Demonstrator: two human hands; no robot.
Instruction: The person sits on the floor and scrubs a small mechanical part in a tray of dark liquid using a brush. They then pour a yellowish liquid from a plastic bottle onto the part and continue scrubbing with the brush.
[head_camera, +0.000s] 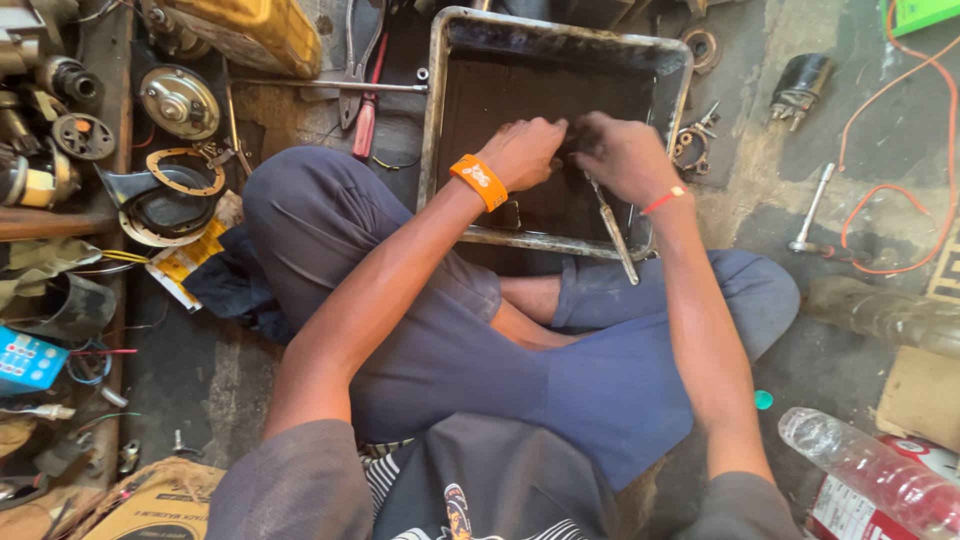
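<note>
Both our hands meet over the dirty metal tray (455, 120) on the floor: left hand (525, 150) and right hand (620, 155) curled around a small dark part (572, 140), which we can't identify. Clear plastic bottle (870, 470) lower right; yellow flat package (185, 262) left.

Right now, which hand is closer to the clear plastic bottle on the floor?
Right. The right hand is over the metal tray, on the side of the plastic bottle; the left hand is farther across.
</note>
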